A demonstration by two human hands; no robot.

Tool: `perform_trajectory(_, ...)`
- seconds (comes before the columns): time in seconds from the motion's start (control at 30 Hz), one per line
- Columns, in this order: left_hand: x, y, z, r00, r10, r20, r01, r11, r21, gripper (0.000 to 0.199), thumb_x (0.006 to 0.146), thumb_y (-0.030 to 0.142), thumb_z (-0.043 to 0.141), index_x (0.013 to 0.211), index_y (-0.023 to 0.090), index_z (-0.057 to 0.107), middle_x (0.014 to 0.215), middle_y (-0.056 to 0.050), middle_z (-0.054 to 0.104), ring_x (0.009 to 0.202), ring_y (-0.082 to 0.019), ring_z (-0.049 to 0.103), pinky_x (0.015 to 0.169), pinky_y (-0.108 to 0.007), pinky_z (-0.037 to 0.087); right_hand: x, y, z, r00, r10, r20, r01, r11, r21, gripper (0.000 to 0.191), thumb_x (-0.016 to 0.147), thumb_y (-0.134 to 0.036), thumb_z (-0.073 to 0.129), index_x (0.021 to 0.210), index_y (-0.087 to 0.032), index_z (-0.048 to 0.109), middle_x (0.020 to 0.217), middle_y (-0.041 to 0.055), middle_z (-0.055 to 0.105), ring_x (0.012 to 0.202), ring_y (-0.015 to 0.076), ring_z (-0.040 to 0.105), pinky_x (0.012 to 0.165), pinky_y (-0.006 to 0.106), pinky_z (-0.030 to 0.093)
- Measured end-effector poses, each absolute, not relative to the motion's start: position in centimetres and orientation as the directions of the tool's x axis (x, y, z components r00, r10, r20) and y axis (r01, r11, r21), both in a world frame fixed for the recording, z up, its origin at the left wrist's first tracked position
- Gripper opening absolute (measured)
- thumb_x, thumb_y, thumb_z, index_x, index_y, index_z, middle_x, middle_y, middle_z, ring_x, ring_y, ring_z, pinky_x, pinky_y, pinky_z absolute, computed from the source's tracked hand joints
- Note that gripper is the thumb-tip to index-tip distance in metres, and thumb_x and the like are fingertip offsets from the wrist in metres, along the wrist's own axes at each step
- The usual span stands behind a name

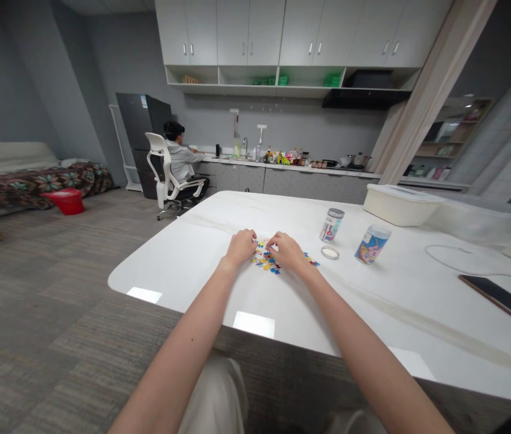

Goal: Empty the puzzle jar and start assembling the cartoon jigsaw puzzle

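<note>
- Because small multicoloured jigsaw pieces [266, 263] are lying scattered on the glossy white table [183, 259], the left hand [241, 246] and right hand [285, 250] are reaching in from either side.
- Both are curling partly closed; whether either is holding a piece, I cannot tell.

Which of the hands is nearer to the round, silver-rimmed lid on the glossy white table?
The right. The right hand is over the small multicoloured puzzle pieces, left of the lid; the left hand is at the pieces' left edge, farther away.
</note>
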State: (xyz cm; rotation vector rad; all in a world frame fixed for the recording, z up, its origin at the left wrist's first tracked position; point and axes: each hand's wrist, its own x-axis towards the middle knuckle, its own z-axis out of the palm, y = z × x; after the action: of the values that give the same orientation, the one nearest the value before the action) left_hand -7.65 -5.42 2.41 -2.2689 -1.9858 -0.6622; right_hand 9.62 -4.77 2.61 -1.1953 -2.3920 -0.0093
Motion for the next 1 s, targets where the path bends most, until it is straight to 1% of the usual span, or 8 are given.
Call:
perform_trajectory(0.13, -7.6, -5.2, 2.4, 0.116, 0.936, 0.332, 0.955, -0.197, 0.222, 0.027, 0.087, 0.018, 0.046, 0.106, 0.015, 0.065, 0.114, -0.011, 0.066, 0.109, -0.023, 0.057, 0.093, -0.033, 0.043, 10.3, -4.4, 2.6, -0.453, 0.801, 0.391, 0.804, 0.557, -0.210, 0.022, 0.091, -0.020, 0.052, 0.097, -0.019, 0.074, 0.101, 0.0087, 0.063, 0.098, 0.0197, 0.057, 0.087, 0.028, 0.041)
perform_trajectory(0.23, -7.6, -5.1, 2.4, 0.161, 0.938, 0.307, 0.948, -0.234, 0.217, 0.030, 0.088, 0.019, 0.046, 0.111, 0.018, 0.065, 0.119, -0.008, 0.066, 0.113, -0.022, 0.057, 0.097, -0.032, 0.041, 10.7, -4.3, 2.5, -0.420, 0.827, 0.374, 0.826, 0.519, -0.219, 0.024, 0.091, -0.020, 0.052, 0.099, -0.019, 0.074, 0.102, 0.0091, 0.064, 0.101, 0.0205, 0.057, 0.087, 0.028, 0.041)
perform_trajectory(0.3, -7.5, -5.0, 2.5, 0.186, 0.941, 0.283, 0.944, -0.252, 0.215, 0.031, 0.087, 0.019, 0.046, 0.111, 0.020, 0.065, 0.116, -0.007, 0.068, 0.110, -0.021, 0.059, 0.095, -0.031, 0.042, 10.9, -4.3, 2.6, -0.410, 0.838, 0.361, 0.833, 0.505, -0.226, 0.025, 0.090, -0.019, 0.051, 0.099, -0.019, 0.075, 0.103, 0.0091, 0.065, 0.101, 0.0204, 0.057, 0.086, 0.027, 0.041)
perform_trajectory(0.4, -7.5, -5.0, 2.6, 0.205, 0.945, 0.256, 0.940, -0.263, 0.217, 0.030, 0.086, 0.019, 0.045, 0.107, 0.020, 0.066, 0.102, -0.005, 0.073, 0.100, -0.022, 0.064, 0.088, -0.031, 0.045, 11.0, -4.3, 2.5, -0.415, 0.848, 0.329, 0.835, 0.499, -0.234, 0.026, 0.088, -0.018, 0.052, 0.098, -0.019, 0.076, 0.104, 0.0087, 0.067, 0.101, 0.0198, 0.058, 0.086, 0.025, 0.041)
perform_trajectory(0.5, -7.5, -4.9, 2.6, 0.217, 0.944, 0.249, 0.937, -0.273, 0.218, 0.027, 0.086, 0.020, 0.045, 0.102, 0.022, 0.067, 0.094, -0.003, 0.074, 0.097, -0.021, 0.065, 0.086, -0.029, 0.045, 10.9, -4.2, 2.4, -0.429, 0.858, 0.282, 0.829, 0.498, -0.253, 0.028, 0.084, -0.013, 0.052, 0.098, -0.019, 0.076, 0.105, 0.0078, 0.068, 0.101, 0.0192, 0.058, 0.086, 0.024, 0.041)
perform_trajectory(0.7, -7.4, -4.7, 2.5, 0.200, 0.946, 0.256, 0.945, -0.256, 0.205, 0.022, 0.087, 0.021, 0.044, 0.096, 0.020, 0.064, 0.097, -0.006, 0.072, 0.094, -0.021, 0.065, 0.083, -0.029, 0.045, 10.6, -4.2, 2.3, -0.422, 0.860, 0.287, 0.824, 0.496, -0.274, 0.034, 0.086, -0.012, 0.046, 0.103, -0.018, 0.074, 0.109, 0.0098, 0.065, 0.104, 0.0191, 0.058, 0.090, 0.025, 0.041)
perform_trajectory(0.9, -7.5, -4.6, 2.4, 0.202, 0.940, 0.276, 0.946, -0.260, 0.195, 0.023, 0.085, 0.021, 0.047, 0.105, 0.019, 0.060, 0.103, -0.008, 0.069, 0.094, -0.022, 0.063, 0.083, -0.031, 0.045, 10.8, -4.7, 2.9, -0.401, 0.868, 0.292, 0.828, 0.480, -0.291, 0.034, 0.088, -0.014, 0.044, 0.105, -0.019, 0.073, 0.109, 0.0101, 0.066, 0.104, 0.0203, 0.058, 0.089, 0.027, 0.043)
perform_trajectory(1.0, -7.6, -4.4, 2.4, 0.227, 0.934, 0.276, 0.941, -0.284, 0.187, 0.021, 0.084, 0.020, 0.047, 0.099, 0.019, 0.062, 0.104, -0.007, 0.069, 0.097, -0.022, 0.062, 0.086, -0.031, 0.045, 10.9, -4.7, 2.9, -0.402, 0.867, 0.295, 0.829, 0.482, -0.285, 0.034, 0.088, -0.014, 0.044, 0.106, -0.019, 0.072, 0.109, 0.0106, 0.066, 0.104, 0.0207, 0.059, 0.089, 0.027, 0.043)
